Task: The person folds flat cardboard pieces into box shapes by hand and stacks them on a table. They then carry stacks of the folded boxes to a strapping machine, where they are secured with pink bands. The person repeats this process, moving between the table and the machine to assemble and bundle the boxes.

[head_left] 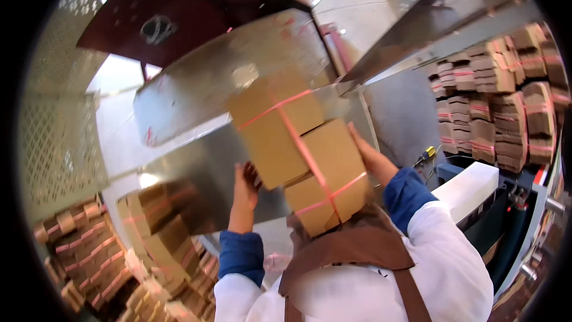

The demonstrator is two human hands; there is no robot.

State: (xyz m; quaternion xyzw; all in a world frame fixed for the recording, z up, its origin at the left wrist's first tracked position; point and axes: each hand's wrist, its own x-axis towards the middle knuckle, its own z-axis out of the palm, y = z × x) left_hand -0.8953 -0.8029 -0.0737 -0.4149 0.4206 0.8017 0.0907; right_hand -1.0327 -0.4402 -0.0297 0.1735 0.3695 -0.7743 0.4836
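A bundle of flat brown cardboard pieces [274, 149], bound crosswise with pink strap, is between my hands in front of my apron. Its near end reaches the brown apron [351, 250]. My right hand [370, 152] lies along the bundle's right edge, with part of the fingers hidden behind the cardboard. At the lower left edge, my left hand [244, 191] has its thumb up and its shadowed fingers curled against the bundle's side. Beneath the bundle is a shiny metal tabletop [208, 161].
Ahead stands a dark red machine [143, 30] with a worn metal plate [190, 89]. A metal beam [417, 36] slants at upper right. Strapped cardboard stacks [494, 101] stand on the right, and more bundles [167, 238] at lower left. A white-topped machine part [468, 188] is beside my right arm.
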